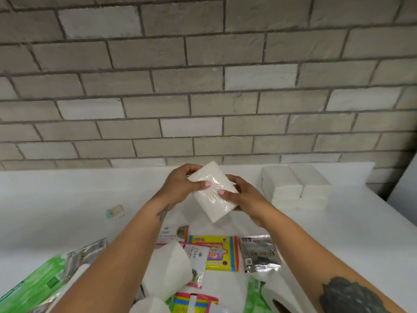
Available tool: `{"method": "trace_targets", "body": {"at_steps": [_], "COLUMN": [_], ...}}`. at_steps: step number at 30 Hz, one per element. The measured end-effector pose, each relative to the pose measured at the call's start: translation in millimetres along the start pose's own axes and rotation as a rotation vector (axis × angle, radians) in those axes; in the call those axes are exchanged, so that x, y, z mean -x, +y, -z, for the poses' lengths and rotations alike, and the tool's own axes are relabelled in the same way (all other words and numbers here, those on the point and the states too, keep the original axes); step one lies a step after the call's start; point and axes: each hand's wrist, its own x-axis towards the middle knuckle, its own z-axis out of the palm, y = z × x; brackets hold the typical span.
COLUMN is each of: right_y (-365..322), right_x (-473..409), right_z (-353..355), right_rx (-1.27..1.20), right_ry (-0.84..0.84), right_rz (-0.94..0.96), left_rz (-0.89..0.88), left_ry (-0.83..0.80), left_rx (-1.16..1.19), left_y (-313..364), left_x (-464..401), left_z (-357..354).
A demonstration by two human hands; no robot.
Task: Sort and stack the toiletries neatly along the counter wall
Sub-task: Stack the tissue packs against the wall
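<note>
Both hands are clamped on one wrapped white tissue pack (212,192), held up off the counter (67,195): the left hand (180,185) grips its upper end with the thumb across the plastic, and the right hand (244,197) holds its lower right side, fingers curled underneath. Beyond the right hand, against the brick wall (203,75), stands a stack of similar white packs (297,187), so the sorting looks begun, and the pack in hand seems likely to go there. Most of the work appears left. Nearer than the hands, between the forearms, lie a yellow pack (214,253), a silver sachet (259,254), Dove sachets (172,232) and a loose white pack (167,269), unsorted. A paper roll (278,297) lies below the right forearm, green packaging (33,283) below the left, and a small pale item (116,211) left of the left hand.
</note>
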Motion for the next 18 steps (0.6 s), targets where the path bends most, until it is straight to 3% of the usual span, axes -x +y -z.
{"method": "trace_targets", "body": {"at_steps": [7,12,18], "right_y": [-2,4,10], "right_x": [16,20,16], "right_z": [72,125,180], "right_rx": [-0.055,-0.105,-0.202], "right_ry": [0.139,0.239,0.344], "right_rz": [0.056,0.046,0.027], "left_rz": [-0.101,-0.197,-0.313], "left_ry": [0.027,0.100,-0.007], "left_rx": [-0.001,-0.149,-0.299], "left_y": [24,44,43], "left_x": [-33,-47,-59], "left_z": [-79,-137,-189]}}
